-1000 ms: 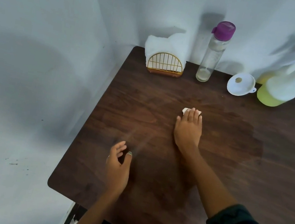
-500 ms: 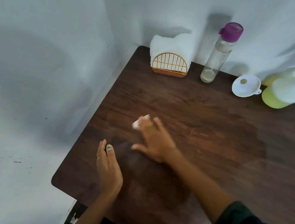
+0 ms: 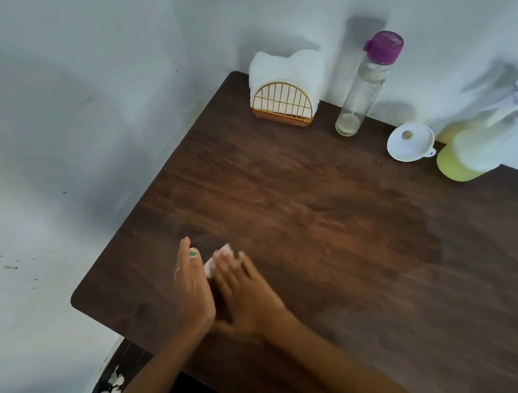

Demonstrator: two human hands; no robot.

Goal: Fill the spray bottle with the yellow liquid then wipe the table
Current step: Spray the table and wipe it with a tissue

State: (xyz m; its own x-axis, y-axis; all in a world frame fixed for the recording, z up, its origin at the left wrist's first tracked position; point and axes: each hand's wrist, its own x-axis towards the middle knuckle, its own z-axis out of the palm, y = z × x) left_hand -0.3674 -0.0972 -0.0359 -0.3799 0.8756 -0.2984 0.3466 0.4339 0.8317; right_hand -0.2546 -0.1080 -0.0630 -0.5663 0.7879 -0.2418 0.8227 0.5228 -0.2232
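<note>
A white tissue [image 3: 217, 259] lies under the fingers of my right hand [image 3: 246, 292], which presses it flat on the dark wooden table [image 3: 331, 229] near the front left corner. My left hand [image 3: 191, 284] stands on its edge right beside it, fingers straight, touching the table. The spray bottle [image 3: 475, 143] with yellow liquid in its lower part stands at the back right. A tall clear bottle [image 3: 366, 87] with a purple cap, almost empty, stands at the back middle. A white funnel [image 3: 408, 146] lies between the two bottles.
A gold wire napkin holder [image 3: 283, 102] full of white tissues stands at the back left corner against the wall. A damp dark patch [image 3: 397, 240] shows on the table's middle. The table's left edge [image 3: 149, 188] runs along a white wall.
My right hand swept the tissue from the table's middle toward the front left corner and now meets my left hand, which has turned onto its edge.
</note>
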